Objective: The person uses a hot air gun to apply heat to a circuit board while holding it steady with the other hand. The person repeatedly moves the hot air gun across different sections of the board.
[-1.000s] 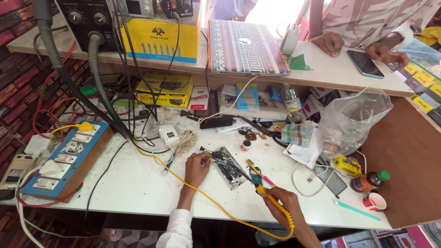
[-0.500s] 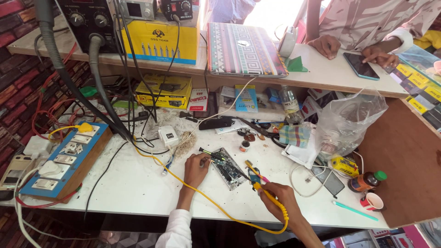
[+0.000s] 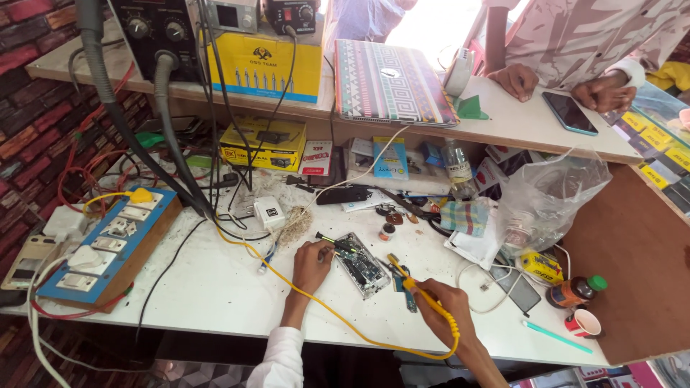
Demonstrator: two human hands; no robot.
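right hand [image 3: 444,307] gripping yellow soldering iron [image 3: 417,289], tip angled toward opened phone [image 3: 361,264] flat on white worktop [image 3: 215,287] between both hands, left hand [image 3: 313,264] pinching tweezers [image 3: 336,243] at phone's upper edge, power strip board [image 3: 108,244] far left

Likely phone repair shop, cluttered workbench [image 3: 215,287], switchboard [image 3: 108,241], soldering station [image 3: 154,32], opened phone [image 3: 361,264], customer counter [image 3: 517,126]
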